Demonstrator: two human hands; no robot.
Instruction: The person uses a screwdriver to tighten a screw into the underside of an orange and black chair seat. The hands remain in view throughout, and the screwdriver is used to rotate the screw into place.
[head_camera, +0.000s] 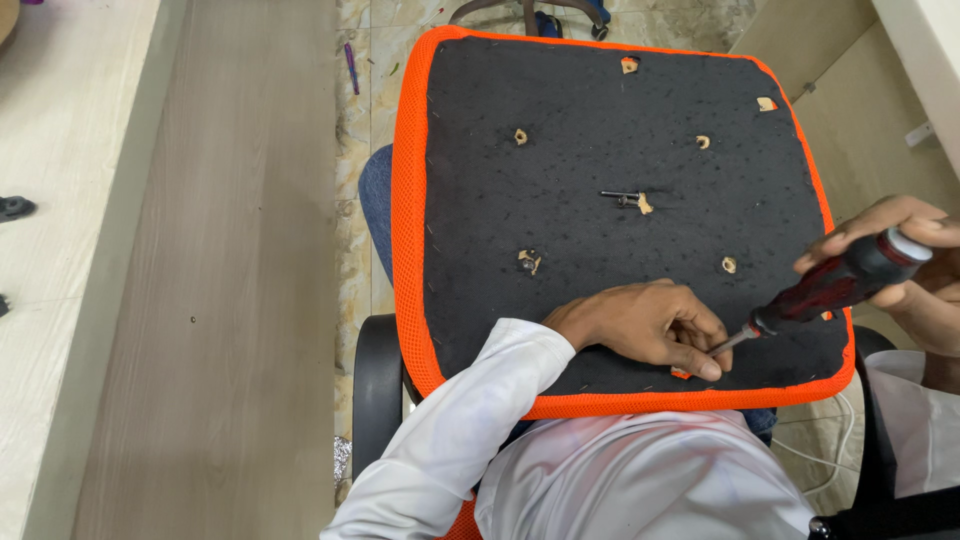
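Seat cushion (600, 230), upturned on lap, black underside up, orange mesh rim.
Left hand (645, 325): fingers pinched at near-edge hole, steadying tip.
Right hand (905, 265): closed round red-handled screwdriver (835, 285), angled down to that hole.
Loose bolt (622, 196): mid-panel.

Both hands at upturned seat cushion (620, 220): left hand (640, 325) steadying, right hand (905, 265) gripping screwdriver (840, 285).

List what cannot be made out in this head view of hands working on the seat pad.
1. Tip of the red-and-black handled screwdriver: covered by left hand fingers.
2. Right hand: cut by the frame edge.
3. Loose dark screw on the black, orange-edged seat pad: head type too small.
4. Seat pad's other face: turned away.
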